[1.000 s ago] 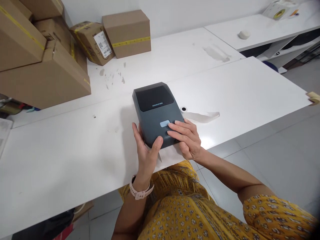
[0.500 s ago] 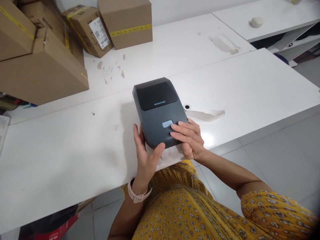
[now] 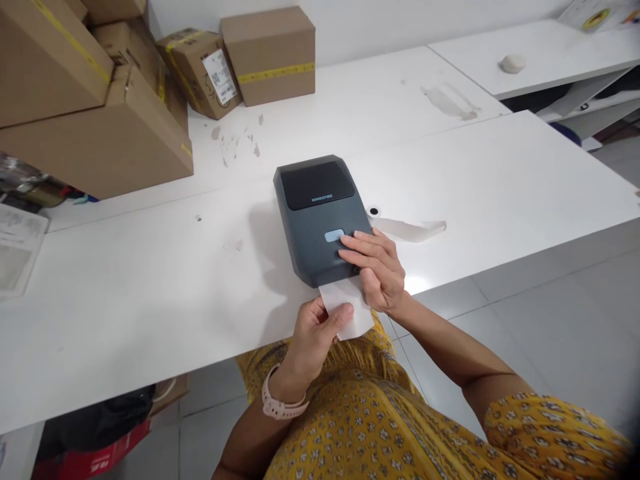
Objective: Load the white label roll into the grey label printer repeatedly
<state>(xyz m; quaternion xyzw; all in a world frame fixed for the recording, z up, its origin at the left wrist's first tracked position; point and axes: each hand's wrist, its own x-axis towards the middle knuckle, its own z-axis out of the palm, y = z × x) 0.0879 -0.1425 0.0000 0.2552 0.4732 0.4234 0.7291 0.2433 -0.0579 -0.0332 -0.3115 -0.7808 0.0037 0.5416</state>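
A dark grey label printer (image 3: 320, 220) with a black window and a light blue button (image 3: 335, 235) sits near the table's front edge. White label paper (image 3: 361, 313) sticks out of its near end. My left hand (image 3: 320, 327) pinches this paper between thumb and fingers. My right hand (image 3: 380, 270) grips the printer's near right corner, fingers lying over the top by the button and the others curled below. Just right of the printer is a small white paper roll (image 3: 373, 211), and a loose curled paper strip (image 3: 415, 230) trails from beside it.
Cardboard boxes (image 3: 275, 57) with yellow tape stand at the back left of the white table (image 3: 150, 280). A whitish rounded object (image 3: 513, 64) lies on the far right table. At the left edge there is a flat pale package (image 3: 20, 250).
My left hand has left the printer's left side and taken hold of the paper at its near end. My right hand keeps its grip on the printer.
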